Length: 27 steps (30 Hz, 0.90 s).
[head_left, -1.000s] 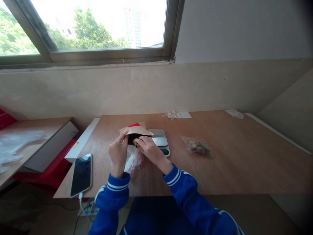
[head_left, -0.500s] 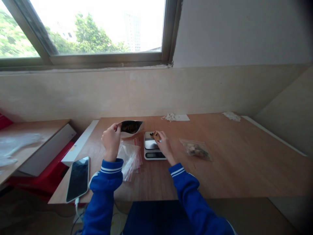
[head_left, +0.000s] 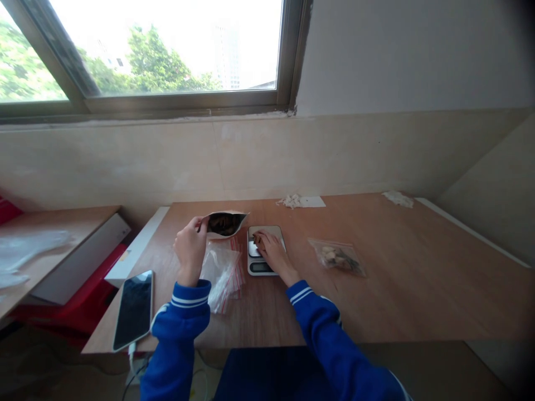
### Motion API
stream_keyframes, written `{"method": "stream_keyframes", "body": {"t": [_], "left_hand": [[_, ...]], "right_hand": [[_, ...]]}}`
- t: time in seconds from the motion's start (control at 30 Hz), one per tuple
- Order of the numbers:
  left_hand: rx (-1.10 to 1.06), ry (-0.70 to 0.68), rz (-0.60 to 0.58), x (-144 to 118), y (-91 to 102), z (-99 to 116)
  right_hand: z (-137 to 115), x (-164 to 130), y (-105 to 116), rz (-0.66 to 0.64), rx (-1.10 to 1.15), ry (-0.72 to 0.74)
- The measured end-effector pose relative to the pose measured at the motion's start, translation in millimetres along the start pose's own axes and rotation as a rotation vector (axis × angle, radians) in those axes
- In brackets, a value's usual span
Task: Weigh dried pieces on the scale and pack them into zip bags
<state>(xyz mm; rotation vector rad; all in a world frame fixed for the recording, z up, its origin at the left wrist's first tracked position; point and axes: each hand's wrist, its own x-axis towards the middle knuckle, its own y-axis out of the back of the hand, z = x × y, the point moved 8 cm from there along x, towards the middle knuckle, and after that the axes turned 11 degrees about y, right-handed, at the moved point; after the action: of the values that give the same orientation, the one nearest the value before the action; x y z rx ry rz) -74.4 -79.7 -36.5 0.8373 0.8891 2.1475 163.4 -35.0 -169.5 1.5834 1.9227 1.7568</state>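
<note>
My left hand (head_left: pixel 191 248) pinches the left rim of an open pouch (head_left: pixel 229 234), pale outside and dark inside, with brown pieces showing in its mouth. Over the plate of a small digital kitchen scale (head_left: pixel 276 231), my right hand (head_left: pixel 273 252) points downward, its fingers closed around brown dried-looking pieces (head_left: pixel 258 241). The hand covers part of the plate, and the exact kind of the pieces is unclear. Clear zip bags (head_left: pixel 221 273) with red-striped edges lie in a loose stack below the pouch, left of the scale.
To the right of the scale lies a filled zip bag (head_left: pixel 337 257) with pale and dark pieces. A smartphone (head_left: pixel 134 309) with a white cable rests at the table's left edge. White scraps (head_left: pixel 291 200) and a white card (head_left: pixel 313 201) sit near the wall.
My right hand has lowered onto the scale plate with the brown pieces, its fingers now turned down. The pouch in my left hand has stayed nearly in place.
</note>
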Motion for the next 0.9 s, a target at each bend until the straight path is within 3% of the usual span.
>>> {"method": "stream_keyframes", "body": {"t": [0.17,0.27,0.4,0.53,0.73,0.8,0.9], "left_hand": [[-0.001,-0.023,-0.004,0.7,-1.8,-3.4],[0.01,-0.028,-0.006,0.2,-2.4,-2.9],[0.013,-0.032,-0.008,-1.3,-2.1,-0.6],[0.01,-0.036,-0.005,-1.7,-1.5,-0.4],[-0.002,-0.052,-0.002,-2.2,-1.8,-0.7],[-0.007,-0.059,0.003,-3.6,-2.3,-0.1],[-0.026,-0.07,0.007,-6.8,-2.9,0.7]], "right_hand": [[46.4,-15.4,9.3,0.212,0.022,-0.219],[67.9,-19.3,4.4,0.114,-0.034,-0.304],[78.2,-23.5,-3.5,-0.067,-0.06,-0.342],[77.9,-27.8,-2.1,-0.128,-0.041,-0.355],[66.9,-31.9,14.9,-0.087,0.13,-0.317],[51.2,-27.6,37.6,0.022,0.186,-0.278],[4.3,-13.2,95.3,0.314,0.273,-0.125]]}}
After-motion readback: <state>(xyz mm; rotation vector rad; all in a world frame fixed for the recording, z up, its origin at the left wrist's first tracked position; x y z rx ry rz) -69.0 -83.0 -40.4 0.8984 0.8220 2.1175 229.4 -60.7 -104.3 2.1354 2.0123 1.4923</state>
